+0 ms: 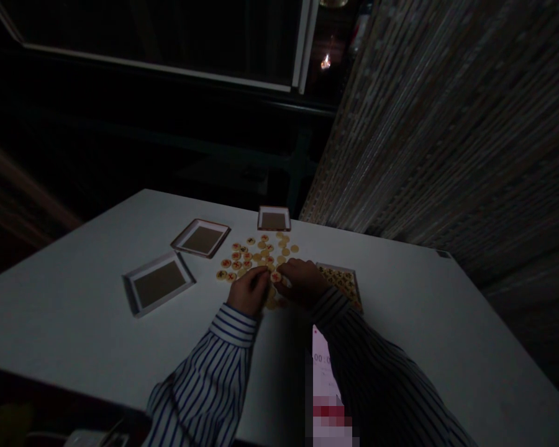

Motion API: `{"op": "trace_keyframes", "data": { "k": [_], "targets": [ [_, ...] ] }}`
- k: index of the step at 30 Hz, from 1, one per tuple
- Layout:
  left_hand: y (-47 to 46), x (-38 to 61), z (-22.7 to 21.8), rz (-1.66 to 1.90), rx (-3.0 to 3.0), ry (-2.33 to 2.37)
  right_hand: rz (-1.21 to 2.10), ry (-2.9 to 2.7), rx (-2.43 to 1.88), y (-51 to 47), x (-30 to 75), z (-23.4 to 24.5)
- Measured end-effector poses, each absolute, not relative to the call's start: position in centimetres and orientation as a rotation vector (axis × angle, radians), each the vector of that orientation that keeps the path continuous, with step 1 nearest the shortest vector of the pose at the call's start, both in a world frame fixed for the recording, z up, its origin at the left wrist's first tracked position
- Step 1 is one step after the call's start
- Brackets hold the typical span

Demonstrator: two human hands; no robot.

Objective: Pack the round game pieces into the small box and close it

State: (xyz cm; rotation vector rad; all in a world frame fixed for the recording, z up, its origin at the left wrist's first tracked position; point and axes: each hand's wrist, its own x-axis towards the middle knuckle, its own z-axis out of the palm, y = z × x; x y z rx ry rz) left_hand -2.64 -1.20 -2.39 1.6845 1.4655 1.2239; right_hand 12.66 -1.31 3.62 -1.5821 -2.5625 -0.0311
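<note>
Round pale xiangqi pieces (236, 256) with red or dark characters lie in a loose spread at the middle of the white table, several of them blank side up. My left hand (250, 290) is over the near side of the spread, thumb and fingers pinched together; what is between them is hidden. Close beside it, my right hand (304, 279) has its fingers closed on a red-marked xiangqi piece (276, 276). Just right of that hand, partly covered by my forearm, stands a shallow box filled with pieces (342, 279) in rows.
Three shallow open trays stand around the spread: a white-rimmed one (186, 268) at left, a brown-edged one (176, 241) behind it, another (274, 209) at the back. A lit phone (322, 372) lies under my right forearm. A string curtain (428, 124) hangs beyond the table's right side.
</note>
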Motion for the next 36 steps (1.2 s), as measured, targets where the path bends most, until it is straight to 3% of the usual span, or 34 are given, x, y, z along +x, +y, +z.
{"op": "trace_keyframes", "data": {
  "k": [36],
  "targets": [
    [-2.1,-0.8,-1.2,1.247,1.019,1.13,0.008,-2.2,-1.415,-2.9,19.7,5.1]
  ]
}}
